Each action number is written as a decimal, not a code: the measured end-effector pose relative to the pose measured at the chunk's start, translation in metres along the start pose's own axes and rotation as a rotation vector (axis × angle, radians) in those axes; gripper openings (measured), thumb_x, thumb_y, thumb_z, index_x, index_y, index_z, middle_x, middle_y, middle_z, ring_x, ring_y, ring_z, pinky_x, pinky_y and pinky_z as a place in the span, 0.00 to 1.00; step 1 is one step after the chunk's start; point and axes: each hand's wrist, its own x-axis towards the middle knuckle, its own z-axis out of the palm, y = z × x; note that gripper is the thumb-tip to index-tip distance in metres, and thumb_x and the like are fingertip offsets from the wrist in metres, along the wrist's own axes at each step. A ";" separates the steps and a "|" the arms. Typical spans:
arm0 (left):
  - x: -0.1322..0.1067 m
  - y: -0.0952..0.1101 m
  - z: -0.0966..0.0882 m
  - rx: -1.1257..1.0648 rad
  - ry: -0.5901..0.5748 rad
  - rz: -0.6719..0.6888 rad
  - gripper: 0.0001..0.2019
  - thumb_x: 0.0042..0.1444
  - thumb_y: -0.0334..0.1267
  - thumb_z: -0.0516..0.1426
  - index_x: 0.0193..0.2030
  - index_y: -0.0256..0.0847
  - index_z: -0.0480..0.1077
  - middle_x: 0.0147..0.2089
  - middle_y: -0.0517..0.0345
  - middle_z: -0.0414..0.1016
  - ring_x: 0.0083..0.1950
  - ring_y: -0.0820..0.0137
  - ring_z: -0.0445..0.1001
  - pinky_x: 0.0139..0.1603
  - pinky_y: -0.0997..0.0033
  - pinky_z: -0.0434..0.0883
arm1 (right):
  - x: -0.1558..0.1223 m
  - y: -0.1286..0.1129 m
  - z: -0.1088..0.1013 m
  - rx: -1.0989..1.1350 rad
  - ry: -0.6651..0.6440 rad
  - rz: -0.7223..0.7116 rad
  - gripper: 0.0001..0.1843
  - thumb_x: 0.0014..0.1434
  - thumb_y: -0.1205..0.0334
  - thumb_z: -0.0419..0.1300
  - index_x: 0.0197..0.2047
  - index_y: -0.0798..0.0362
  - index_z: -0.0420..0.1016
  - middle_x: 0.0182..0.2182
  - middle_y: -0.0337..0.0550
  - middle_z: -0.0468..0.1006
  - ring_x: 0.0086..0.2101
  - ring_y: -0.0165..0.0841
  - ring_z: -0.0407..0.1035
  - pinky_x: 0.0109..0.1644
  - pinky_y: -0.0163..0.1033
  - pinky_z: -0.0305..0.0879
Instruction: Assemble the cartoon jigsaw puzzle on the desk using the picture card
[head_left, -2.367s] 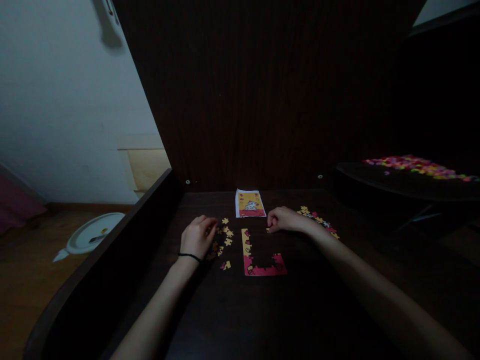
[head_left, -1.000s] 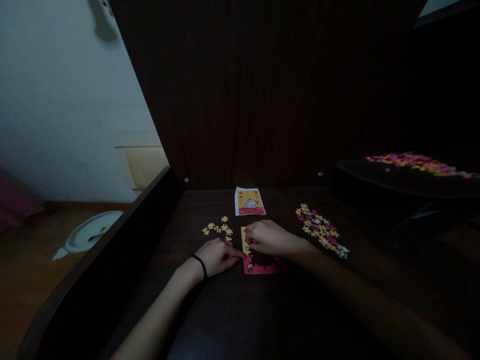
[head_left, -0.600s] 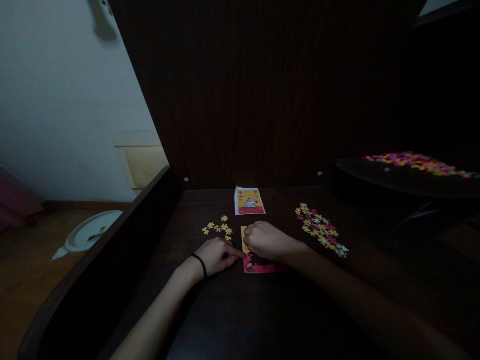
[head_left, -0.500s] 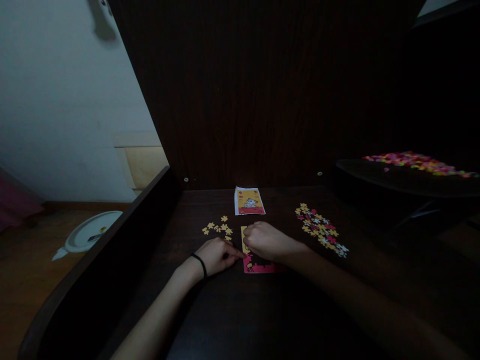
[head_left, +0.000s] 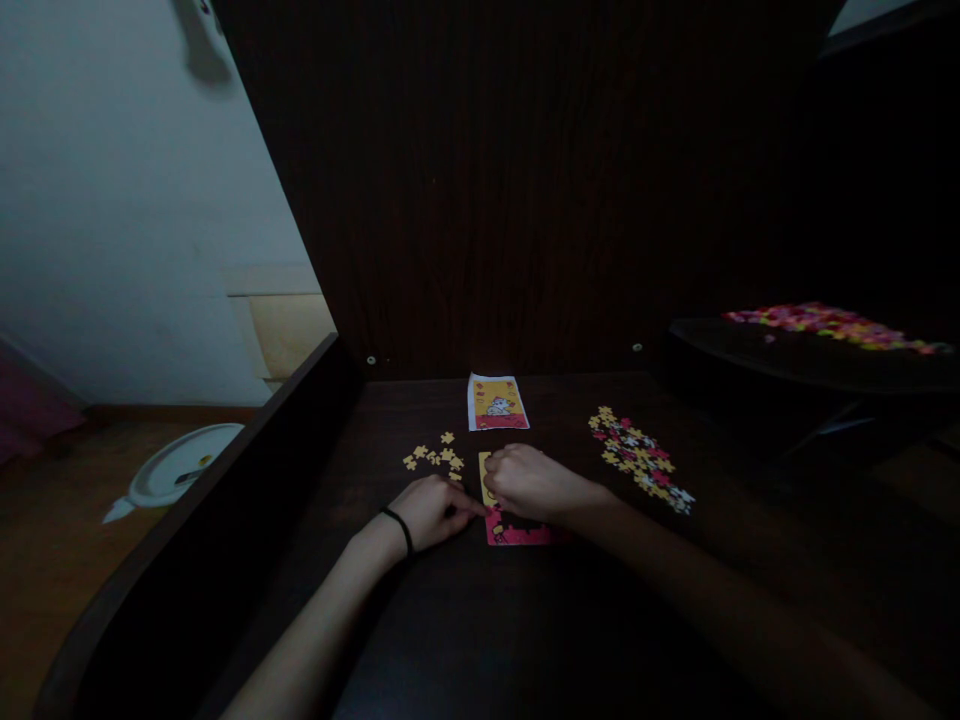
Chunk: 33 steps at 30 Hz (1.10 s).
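Observation:
A partly joined jigsaw puzzle (head_left: 525, 537) lies on the dark table, with a yellow left side and a pink bottom strip. My left hand (head_left: 430, 508), a black band at its wrist, rests palm down with the index finger stretched to the puzzle's left edge. Over the yellow side, my right hand (head_left: 529, 482) is closed with its fingers bent down. Those fingers hide whatever they hold and part of the puzzle. Several loose yellow pieces (head_left: 447, 455) lie just beyond my left hand. Behind the puzzle is a picture card (head_left: 498, 404) with a white animal on yellow and pink.
To the right, a heap of yellow, pink and white pieces (head_left: 637, 458) is spread out. Dark boards (head_left: 210, 470) bound the table at left and back. A dark surface (head_left: 810, 365) at right carries colourful small items (head_left: 832, 325). A white tray (head_left: 161, 465) is on the floor.
Both hands stay in nearly the same place on the puzzle. The whole view has shifted very slightly; no piece has visibly moved.

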 end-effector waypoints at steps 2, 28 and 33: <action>0.000 0.000 0.000 -0.007 -0.002 0.001 0.15 0.52 0.30 0.50 0.43 0.48 0.71 0.35 0.60 0.75 0.33 0.73 0.71 0.34 0.80 0.64 | 0.000 0.000 -0.001 0.005 -0.003 0.007 0.08 0.52 0.67 0.53 0.29 0.59 0.73 0.28 0.48 0.74 0.31 0.35 0.67 0.34 0.38 0.59; 0.000 0.001 0.000 0.043 -0.002 0.011 0.16 0.52 0.30 0.50 0.44 0.50 0.71 0.35 0.62 0.75 0.33 0.73 0.71 0.33 0.79 0.63 | -0.001 0.004 -0.002 0.111 0.006 0.023 0.08 0.51 0.68 0.53 0.26 0.59 0.72 0.26 0.46 0.74 0.29 0.32 0.67 0.34 0.35 0.58; 0.000 0.003 -0.001 0.059 -0.006 0.002 0.16 0.52 0.30 0.49 0.44 0.49 0.71 0.36 0.61 0.75 0.33 0.73 0.71 0.33 0.79 0.63 | -0.002 0.003 -0.007 0.130 -0.007 0.038 0.08 0.51 0.70 0.52 0.26 0.59 0.72 0.26 0.46 0.74 0.29 0.31 0.67 0.34 0.34 0.58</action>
